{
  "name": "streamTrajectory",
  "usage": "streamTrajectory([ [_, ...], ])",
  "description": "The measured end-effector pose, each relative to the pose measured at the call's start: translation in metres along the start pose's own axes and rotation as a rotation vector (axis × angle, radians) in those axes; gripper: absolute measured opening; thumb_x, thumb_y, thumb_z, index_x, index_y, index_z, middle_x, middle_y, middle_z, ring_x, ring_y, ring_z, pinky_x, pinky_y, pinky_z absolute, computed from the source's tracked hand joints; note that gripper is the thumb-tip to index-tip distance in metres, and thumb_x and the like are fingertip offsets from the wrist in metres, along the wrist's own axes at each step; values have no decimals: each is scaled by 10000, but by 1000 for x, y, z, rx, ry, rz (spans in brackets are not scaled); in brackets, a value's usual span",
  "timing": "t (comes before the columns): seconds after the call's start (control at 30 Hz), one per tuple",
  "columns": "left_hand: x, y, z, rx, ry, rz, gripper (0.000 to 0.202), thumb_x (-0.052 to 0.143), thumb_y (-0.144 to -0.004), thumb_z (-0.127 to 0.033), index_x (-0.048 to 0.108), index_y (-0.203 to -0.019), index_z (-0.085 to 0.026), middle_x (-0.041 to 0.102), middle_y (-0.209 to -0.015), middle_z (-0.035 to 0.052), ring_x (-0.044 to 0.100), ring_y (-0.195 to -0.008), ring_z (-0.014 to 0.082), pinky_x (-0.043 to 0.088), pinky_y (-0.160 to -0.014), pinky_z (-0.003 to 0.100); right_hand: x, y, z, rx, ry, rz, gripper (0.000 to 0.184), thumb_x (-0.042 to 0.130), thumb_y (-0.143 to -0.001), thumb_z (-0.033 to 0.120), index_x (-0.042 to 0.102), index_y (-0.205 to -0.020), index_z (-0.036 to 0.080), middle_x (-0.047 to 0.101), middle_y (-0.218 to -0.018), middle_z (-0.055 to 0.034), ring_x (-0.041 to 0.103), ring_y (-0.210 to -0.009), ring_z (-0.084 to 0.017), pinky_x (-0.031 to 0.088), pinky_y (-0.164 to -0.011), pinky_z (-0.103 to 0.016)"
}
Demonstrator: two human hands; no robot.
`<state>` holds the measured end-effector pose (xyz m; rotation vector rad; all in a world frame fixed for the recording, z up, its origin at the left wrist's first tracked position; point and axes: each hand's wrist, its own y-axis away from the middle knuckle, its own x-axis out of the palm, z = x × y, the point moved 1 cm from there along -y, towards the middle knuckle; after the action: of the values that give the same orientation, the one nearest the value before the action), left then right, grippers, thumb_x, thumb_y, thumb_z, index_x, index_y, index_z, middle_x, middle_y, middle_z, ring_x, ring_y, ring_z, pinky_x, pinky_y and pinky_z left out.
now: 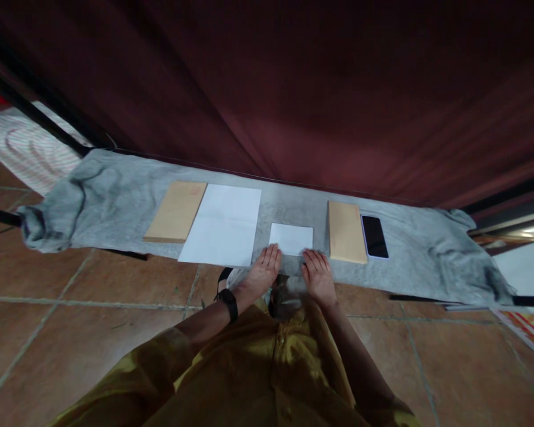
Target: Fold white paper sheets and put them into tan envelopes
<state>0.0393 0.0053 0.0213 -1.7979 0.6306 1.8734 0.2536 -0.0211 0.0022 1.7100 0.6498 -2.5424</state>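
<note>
The small white paper (291,239) lies flat on the grey cloth (289,207), between the large white sheet (225,224) and the brown envelope (346,232) on the right. The left hand (266,267) rests with its fingertips at the near left corner of this small paper, and the right hand (319,275) is at the near right corner. Both hands are flat, with fingers straight and close side by side; neither is clamped on anything. Whether the right fingertips press on the paper or only on the cloth beside it, I cannot tell.

A second envelope (175,212) lies along the left edge of the large sheet. The phone (374,237) is just beside the right envelope. A dark watch (228,305) is on the left wrist.
</note>
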Motion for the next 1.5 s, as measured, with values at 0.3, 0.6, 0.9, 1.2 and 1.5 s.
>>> streamTrajectory([
  [0.3,2,6,14,3,-16,-73,541,468,-918,-80,451,-1442,52,412,-1552,321,342,-1502,351,301,-1254,503,-1,1,-1,17,3,-10,429,408,-1056,272,507,-1451,135,584,-1443,-149,449,-1412,-276,335,-1208,-529],
  [0.6,-7,-20,-6,88,146,-74,652,620,-939,-343,422,-1482,-42,399,-1596,239,345,-1510,329,296,-1243,482,1,0,0,14,-12,-37,437,389,-1047,252,498,-1455,139,586,-1427,-150,466,-1391,-278,354,-1194,-537],
  [0.9,-3,-29,-10,146,108,-55,657,600,-949,-315,396,-1526,-75,345,-1634,207,301,-1529,333,256,-1249,512,11,-8,14,17,25,-23,435,406,-1040,255,542,-1431,122,596,-1432,-142,479,-1387,-272,336,-1211,-507],
  [1.2,5,-26,5,185,154,-81,613,572,-978,-344,407,-1522,-115,383,-1626,167,328,-1523,285,274,-1249,460,1,1,5,18,23,-31,420,421,-1033,241,548,-1424,156,604,-1426,-124,469,-1391,-272,319,-1216,-539],
  [1.5,-6,-31,0,158,156,-55,604,643,-945,-365,459,-1482,-159,441,-1588,164,393,-1481,315,303,-1218,486,4,-2,8,46,9,-42,418,412,-1031,245,547,-1409,128,591,-1405,-155,459,-1388,-279,330,-1205,-539],
])
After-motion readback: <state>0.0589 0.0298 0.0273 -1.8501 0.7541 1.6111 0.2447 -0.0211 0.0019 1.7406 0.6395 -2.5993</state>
